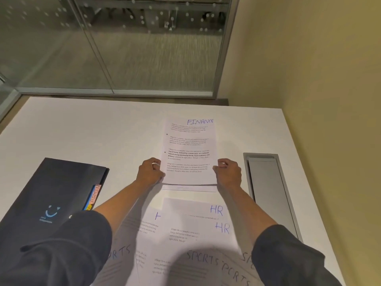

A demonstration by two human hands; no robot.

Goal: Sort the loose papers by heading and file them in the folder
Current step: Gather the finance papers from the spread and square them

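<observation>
A: Step in hand, as judged: squaring the white printed sheets headed FINANCE point(189, 149) into one stack, held upright, lower edge near or on the white table point(103, 129); contact not clear.

B: Hands?

A: Left hand point(149, 172) gripped the stack's left edge, fingers curled round it. Right hand point(227, 172) gripped the right edge likewise. Both closed on paper.

B: Remaining?

A: White sheets headed HR point(206, 219) and SPORTS point(206, 263) lay loose nearer the person. Dark tabbed folder point(53, 195) lay shut at left, well apart.

B: Next move?

A: Probably carry the stack left; the folder needs opening at the matching tab first.
</observation>
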